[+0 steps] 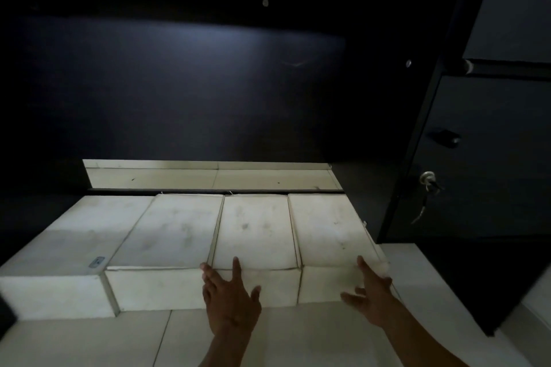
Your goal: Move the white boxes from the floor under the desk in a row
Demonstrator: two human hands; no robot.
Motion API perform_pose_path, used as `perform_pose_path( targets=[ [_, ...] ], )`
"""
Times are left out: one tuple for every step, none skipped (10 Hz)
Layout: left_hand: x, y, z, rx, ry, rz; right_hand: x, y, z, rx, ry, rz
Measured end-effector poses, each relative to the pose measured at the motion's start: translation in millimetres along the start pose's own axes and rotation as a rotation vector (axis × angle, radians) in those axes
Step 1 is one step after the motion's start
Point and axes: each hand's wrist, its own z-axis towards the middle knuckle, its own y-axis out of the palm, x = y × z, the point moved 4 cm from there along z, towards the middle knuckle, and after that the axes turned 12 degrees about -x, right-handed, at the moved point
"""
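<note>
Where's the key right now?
The key hangs in the dark cabinet door on the right, just above and right of the rightmost white box.

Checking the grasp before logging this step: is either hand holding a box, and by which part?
Nothing is gripped. The left hand lies open against the front of the third box; the right hand is open at the rightmost box's front right corner.

White boxes (pixel 250 229) packed wall to cabinet (pixel 465 158); bare floor (pixel 208 337) in front
</note>
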Motion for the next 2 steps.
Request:
perform_pose_path(
  targets=[
    [-13,-15,-12,-0.089,0.06,-0.009,9,25,-26,0.111,0.132,-0.157],
    [-24,-38,-41,-0.237,0.113,-0.026,13,54,-64,0.089,0.084,-0.464]
  ],
)
